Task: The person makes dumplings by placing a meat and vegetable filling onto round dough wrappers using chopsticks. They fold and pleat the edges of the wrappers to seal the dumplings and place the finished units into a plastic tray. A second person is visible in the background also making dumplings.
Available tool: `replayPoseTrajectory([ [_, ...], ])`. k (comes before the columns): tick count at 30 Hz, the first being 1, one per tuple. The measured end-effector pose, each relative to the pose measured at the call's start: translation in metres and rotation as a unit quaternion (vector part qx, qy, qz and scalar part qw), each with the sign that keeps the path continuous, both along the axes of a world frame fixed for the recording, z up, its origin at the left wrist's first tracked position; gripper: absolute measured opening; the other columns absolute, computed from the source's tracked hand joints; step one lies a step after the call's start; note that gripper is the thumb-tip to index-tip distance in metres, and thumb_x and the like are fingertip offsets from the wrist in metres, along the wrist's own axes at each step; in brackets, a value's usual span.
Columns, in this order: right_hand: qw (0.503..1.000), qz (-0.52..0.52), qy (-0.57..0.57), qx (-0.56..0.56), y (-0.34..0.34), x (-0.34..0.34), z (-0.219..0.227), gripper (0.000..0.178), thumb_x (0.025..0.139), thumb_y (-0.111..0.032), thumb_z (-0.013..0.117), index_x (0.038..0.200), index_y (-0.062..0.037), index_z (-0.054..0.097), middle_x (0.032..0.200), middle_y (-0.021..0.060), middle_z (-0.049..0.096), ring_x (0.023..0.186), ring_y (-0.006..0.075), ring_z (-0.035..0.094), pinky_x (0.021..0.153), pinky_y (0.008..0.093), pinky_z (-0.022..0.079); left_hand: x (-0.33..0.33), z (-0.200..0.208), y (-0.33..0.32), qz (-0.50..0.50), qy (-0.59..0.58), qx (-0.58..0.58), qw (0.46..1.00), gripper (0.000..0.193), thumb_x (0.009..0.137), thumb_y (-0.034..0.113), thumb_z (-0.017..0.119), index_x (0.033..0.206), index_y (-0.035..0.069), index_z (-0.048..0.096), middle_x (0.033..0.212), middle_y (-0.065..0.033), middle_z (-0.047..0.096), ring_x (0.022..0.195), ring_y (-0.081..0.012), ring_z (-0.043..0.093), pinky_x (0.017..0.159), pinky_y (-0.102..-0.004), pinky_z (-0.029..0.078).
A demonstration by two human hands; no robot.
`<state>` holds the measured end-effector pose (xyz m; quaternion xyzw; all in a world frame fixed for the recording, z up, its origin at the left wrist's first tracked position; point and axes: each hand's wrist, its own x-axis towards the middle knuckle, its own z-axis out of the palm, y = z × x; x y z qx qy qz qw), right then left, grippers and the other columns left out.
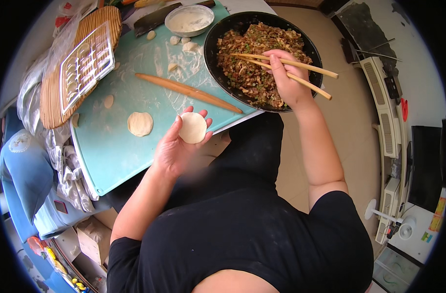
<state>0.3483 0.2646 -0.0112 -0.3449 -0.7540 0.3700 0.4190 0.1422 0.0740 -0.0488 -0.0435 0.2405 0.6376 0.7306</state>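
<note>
A round dumpling wrapper (pixel 193 128) lies flat across the fingers of my left hand (pixel 176 146), palm up, with the thumb at its edge. My right hand (pixel 289 80) grips a pair of wooden chopsticks (pixel 308 66), whose tips reach into the chopped filling (pixel 252 53). That filling fills much of a dark pan (pixel 214 36) at the table's right corner. A rolling pin (pixel 188 92) with tapered ends rests on the floury green mat (pixel 118 166), beyond my left hand. Left of that hand, another wrapper (pixel 140 124) lies on the mat.
At the left, a tray of shaped dumplings (pixel 86 63) sits on a round slatted mat (pixel 54 97). A bowl of flour (pixel 189 19) stands at the back, beside a dark cleaver-like blade (pixel 154 20). Small dough pieces (pixel 175 40) lie near the bowl. A blue chair (pixel 25 161) is at the left.
</note>
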Motion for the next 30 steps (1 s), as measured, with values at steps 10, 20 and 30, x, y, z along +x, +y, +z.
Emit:
replayPoseTrajectory([
  [10, 0.999, -0.017, 0.007, -0.044, 0.009, -0.018, -0.024, 0.018, 0.090, -0.011, 0.049, 0.090, 0.0043, 0.059, 0.083, 0.0102, 0.061, 0.070, 0.0166, 0.061, 0.065, 0.0270, 0.049, 0.007, -0.003, 0.015, -0.008, -0.035, -0.052, 0.998, 0.034, 0.093, 0.022, 0.045, 0.118, -0.001, 0.044, 0.126, -0.0195, 0.047, 0.116, -0.0313, 0.048, 0.093, -0.0406, 0.046],
  [20, 0.995, -0.014, 0.009, -0.099, -0.005, -0.016, -0.027, 0.018, 0.091, -0.011, 0.047, 0.094, 0.0037, 0.058, 0.084, 0.0096, 0.060, 0.070, 0.0147, 0.062, 0.064, 0.0257, 0.051, 0.008, -0.006, 0.017, -0.008, -0.026, -0.060, 0.998, 0.032, 0.093, 0.020, 0.043, 0.118, 0.000, 0.044, 0.126, -0.0195, 0.047, 0.114, -0.0309, 0.050, 0.091, -0.0393, 0.048],
  [30, 0.950, -0.068, 0.108, -0.284, -0.008, 0.011, 0.005, 0.024, 0.092, -0.018, 0.046, 0.095, 0.0028, 0.058, 0.079, 0.0109, 0.061, 0.066, 0.0164, 0.064, 0.060, 0.0236, 0.052, 0.010, -0.007, 0.016, -0.009, -0.025, -0.063, 0.998, 0.032, 0.093, 0.020, 0.043, 0.119, 0.000, 0.044, 0.126, -0.0197, 0.047, 0.113, -0.0311, 0.051, 0.091, -0.0395, 0.048],
])
